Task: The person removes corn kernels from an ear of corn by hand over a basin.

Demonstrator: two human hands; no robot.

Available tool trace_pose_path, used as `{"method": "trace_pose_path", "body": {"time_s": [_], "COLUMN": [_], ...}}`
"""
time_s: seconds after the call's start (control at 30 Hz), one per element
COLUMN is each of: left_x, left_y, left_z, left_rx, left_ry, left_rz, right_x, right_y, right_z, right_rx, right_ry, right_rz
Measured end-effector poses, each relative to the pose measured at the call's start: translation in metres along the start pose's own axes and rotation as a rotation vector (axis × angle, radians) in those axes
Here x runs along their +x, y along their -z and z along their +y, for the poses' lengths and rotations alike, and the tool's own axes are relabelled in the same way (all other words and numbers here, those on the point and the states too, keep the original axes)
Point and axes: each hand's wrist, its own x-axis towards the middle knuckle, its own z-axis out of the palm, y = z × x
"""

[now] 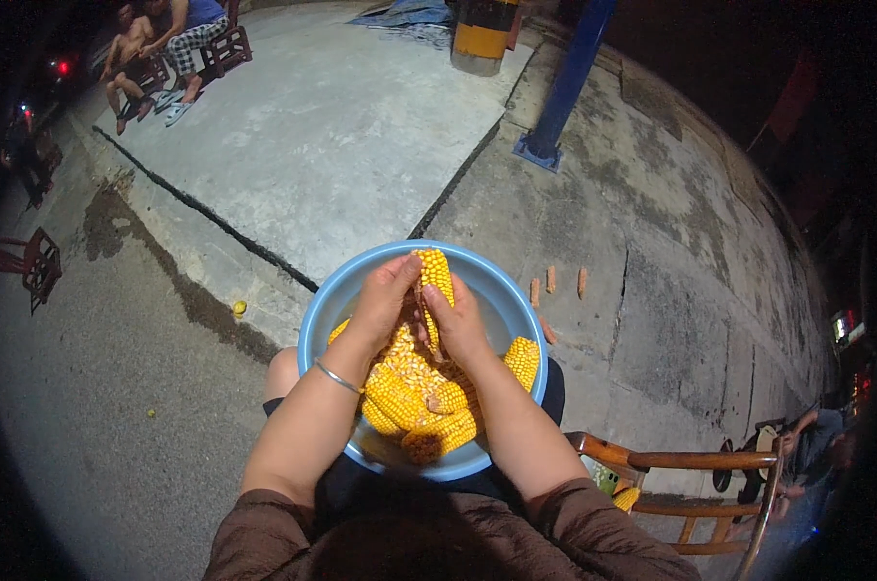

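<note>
An ear of yellow corn [436, 270] is held upright between my two hands, over a blue plastic basin [309, 319] on my lap. My left hand [384, 301] grips its left side near the top, thumb against the kernels. Lower down on the right, my right hand [457, 319] wraps around it with the thumb on its face. Below, loose corn kernels [407, 359] lie in the basin among several whole ears [395, 396]. One more ear [522, 361] leans on the basin's right wall. My forearms hide part of the contents.
Several bare corncobs [551, 279] lie on the concrete right of the basin. A wooden chair [700, 460] at lower right bears a phone [600, 473] and a corn ear [626, 499]. A blue post [565, 80] stands ahead. People [184, 43] sit at upper left, near a small stool [35, 265].
</note>
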Motion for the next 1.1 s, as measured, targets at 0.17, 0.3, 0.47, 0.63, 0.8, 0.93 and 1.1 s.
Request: {"method": "trace_pose_path", "body": {"time_s": [0.17, 0.3, 0.47, 0.63, 0.8, 0.93, 1.1], "left_x": [-0.001, 0.003, -0.001, 0.000, 0.000, -0.002, 0.003], "left_y": [0.002, 0.009, 0.006, 0.003, 0.001, 0.006, 0.014], "left_z": [0.004, -0.001, 0.002, 0.001, 0.001, 0.004, -0.006], "left_rx": [0.032, -0.030, -0.175, -0.179, -0.181, -0.164, -0.126], "left_ry": [0.058, 0.040, 0.019, 0.041, 0.037, 0.073, 0.052], "left_rz": [-0.040, -0.108, -0.006, -0.006, -0.045, -0.092, -0.110], "right_x": [0.000, -0.001, 0.001, 0.001, 0.005, 0.000, -0.001], "right_y": [0.006, 0.006, 0.005, 0.001, 0.006, 0.005, 0.007], "right_z": [-0.003, -0.007, -0.001, 0.009, 0.015, -0.003, -0.010], "right_rx": [0.084, 0.174, -0.027, -0.338, -0.266, -0.016, 0.161], "right_ry": [-0.094, -0.121, 0.008, 0.230, 0.184, -0.041, -0.096], "right_rz": [-0.072, -0.064, -0.003, 0.056, 0.048, -0.046, -0.090]}}
